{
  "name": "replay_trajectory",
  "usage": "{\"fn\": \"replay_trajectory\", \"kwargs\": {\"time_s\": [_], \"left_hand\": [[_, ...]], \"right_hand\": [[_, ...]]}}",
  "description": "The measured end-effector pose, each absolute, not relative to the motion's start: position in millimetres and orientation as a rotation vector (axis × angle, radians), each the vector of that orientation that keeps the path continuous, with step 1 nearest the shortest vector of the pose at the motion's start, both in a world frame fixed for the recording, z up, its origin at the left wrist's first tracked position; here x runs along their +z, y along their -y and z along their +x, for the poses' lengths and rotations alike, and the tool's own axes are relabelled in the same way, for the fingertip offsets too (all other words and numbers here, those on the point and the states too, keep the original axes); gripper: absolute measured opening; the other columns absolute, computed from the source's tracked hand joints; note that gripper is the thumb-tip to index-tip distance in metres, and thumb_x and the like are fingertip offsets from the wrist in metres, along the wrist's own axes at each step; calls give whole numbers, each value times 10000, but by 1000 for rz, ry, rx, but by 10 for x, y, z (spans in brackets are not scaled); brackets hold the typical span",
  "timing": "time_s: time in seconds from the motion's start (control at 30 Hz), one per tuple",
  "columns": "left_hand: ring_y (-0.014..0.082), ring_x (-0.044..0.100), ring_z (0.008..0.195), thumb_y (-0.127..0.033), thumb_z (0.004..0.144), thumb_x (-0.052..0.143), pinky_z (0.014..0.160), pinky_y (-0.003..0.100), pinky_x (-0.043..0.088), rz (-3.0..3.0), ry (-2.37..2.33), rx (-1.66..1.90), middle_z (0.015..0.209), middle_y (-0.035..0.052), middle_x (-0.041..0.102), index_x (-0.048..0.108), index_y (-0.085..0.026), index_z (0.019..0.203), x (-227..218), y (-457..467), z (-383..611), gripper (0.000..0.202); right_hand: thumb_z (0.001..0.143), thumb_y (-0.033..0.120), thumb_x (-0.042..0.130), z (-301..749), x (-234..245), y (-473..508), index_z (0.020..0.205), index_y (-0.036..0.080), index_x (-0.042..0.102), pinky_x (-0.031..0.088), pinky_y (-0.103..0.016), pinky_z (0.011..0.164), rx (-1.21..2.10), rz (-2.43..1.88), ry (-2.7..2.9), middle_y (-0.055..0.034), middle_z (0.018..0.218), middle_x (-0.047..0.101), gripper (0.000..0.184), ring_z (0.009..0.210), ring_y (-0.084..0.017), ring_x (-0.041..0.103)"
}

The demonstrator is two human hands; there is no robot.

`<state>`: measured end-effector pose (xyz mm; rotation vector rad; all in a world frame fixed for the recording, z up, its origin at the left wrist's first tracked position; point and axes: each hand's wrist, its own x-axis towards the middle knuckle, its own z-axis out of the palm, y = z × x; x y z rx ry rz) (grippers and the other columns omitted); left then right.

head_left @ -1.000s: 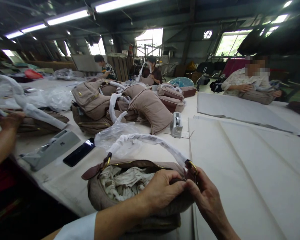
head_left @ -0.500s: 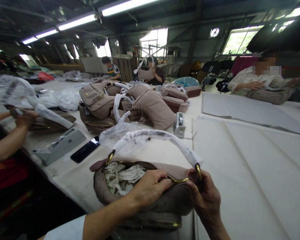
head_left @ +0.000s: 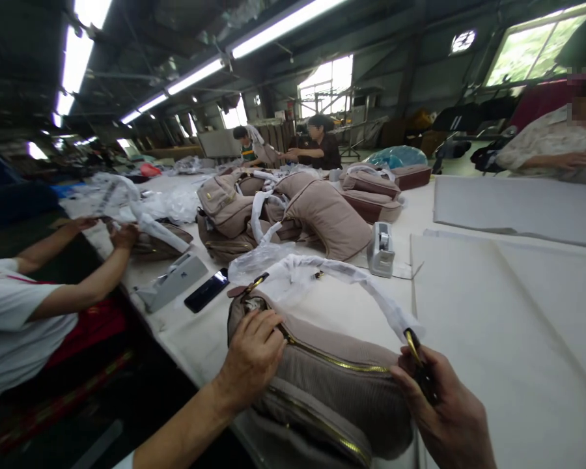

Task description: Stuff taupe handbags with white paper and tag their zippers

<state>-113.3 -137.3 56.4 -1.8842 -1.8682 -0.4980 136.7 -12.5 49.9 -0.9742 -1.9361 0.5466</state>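
Observation:
A taupe handbag point(head_left: 342, 384) lies before me on the table, its handle point(head_left: 342, 266) wrapped in white film and fixed by brass rings. My left hand point(head_left: 256, 348) is closed at the top zipper near the bag's left end; the zipper pull itself is hidden under the fingers. Right of that hand the gold teeth point(head_left: 339, 360) are joined. Pale stuffing point(head_left: 256, 303) shows through the small gap at the left end. My right hand point(head_left: 442, 391) pinches the bag's right end beside the brass ring. A second gold zipper runs along the bag's front.
Beyond the bag are a phone point(head_left: 206, 290), two grey tape dispensers point(head_left: 381, 251) and clear plastic. A pile of taupe bags point(head_left: 317, 208) stands behind. White sheets point(head_left: 508, 326) cover the right side. At left a co-worker point(head_left: 53, 293) handles another bag; other people sit farther back.
My left hand has moved left along the top zipper, and the opening has closed except at the left end. My right hand still grips the right end. The view has swung left.

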Motion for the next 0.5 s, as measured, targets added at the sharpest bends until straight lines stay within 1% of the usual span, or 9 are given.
{"fn": "replay_trajectory", "kwargs": {"time_s": [0.07, 0.17, 0.23, 0.27, 0.3, 0.37, 0.43, 0.47, 0.5], "left_hand": [[215, 585, 971, -127, 877, 439, 942, 403, 425, -1915, 1868, -459, 1034, 95, 643, 559, -143, 833, 536, 1342, -1216, 129], [159, 613, 766, -150, 907, 374, 742, 291, 504, -1974, 1933, -409, 837, 62, 638, 538, -154, 810, 529, 1297, -1281, 190], [126, 590, 647, -173, 915, 367, 604, 228, 487, -1987, 1974, -362, 719, 17, 589, 514, -176, 758, 564, 1286, -1290, 215], [112, 579, 616, -179, 913, 379, 570, 211, 473, -1993, 1976, -338, 705, 4, 577, 506, -181, 740, 592, 1283, -1292, 215], [108, 583, 624, -183, 906, 396, 573, 208, 472, -1993, 1968, -317, 729, 5, 588, 508, -182, 737, 628, 1280, -1300, 202], [148, 615, 765, -187, 883, 442, 678, 264, 491, -1947, 1949, -282, 883, 41, 634, 533, -175, 759, 712, 1266, -1344, 154], [243, 592, 974, -181, 865, 472, 835, 407, 459, -1821, 1930, -254, 1077, 98, 627, 562, -162, 790, 799, 1239, -1439, 118], [283, 563, 1041, -172, 861, 476, 887, 479, 417, -1750, 1921, -241, 1134, 116, 612, 573, -156, 804, 835, 1222, -1504, 113], [303, 547, 1069, -164, 862, 476, 912, 523, 383, -1690, 1913, -225, 1149, 124, 609, 581, -152, 815, 863, 1205, -1576, 115]], "right_hand": [[877, 575, 447, 1297, 497, 201, 980, 232, 527, 490, -223, 571, 549, -865, 1981, 22, 725, 635, 367, 594, -140, 624], [849, 552, 515, 1204, 456, 274, 973, 221, 501, 483, -247, 574, 546, -733, 2023, 9, 729, 588, 354, 598, -145, 588], [848, 502, 545, 1173, 423, 285, 907, 213, 474, 474, -246, 575, 564, -694, 2045, 1, 729, 555, 304, 618, -145, 572], [860, 458, 545, 1164, 413, 282, 866, 213, 455, 463, -240, 569, 572, -663, 2063, 4, 719, 533, 261, 612, -137, 556], [880, 400, 529, 1156, 409, 277, 831, 215, 433, 448, -233, 561, 569, -616, 2084, 9, 705, 509, 214, 598, -128, 535], [920, 277, 458, 1132, 418, 270, 805, 216, 410, 413, -231, 553, 520, -494, 2127, 14, 682, 473, 139, 581, -121, 496], [943, 196, 377, 1093, 435, 278, 828, 213, 420, 383, -238, 550, 442, -372, 2172, 9, 668, 462, 123, 596, -133, 482], [948, 176, 347, 1068, 441, 289, 839, 213, 422, 375, -241, 550, 416, -317, 2189, 4, 665, 467, 138, 609, -140, 484], [952, 167, 329, 1041, 442, 304, 842, 212, 421, 371, -242, 550, 402, -274, 2207, -1, 667, 478, 149, 621, -146, 490]]}}
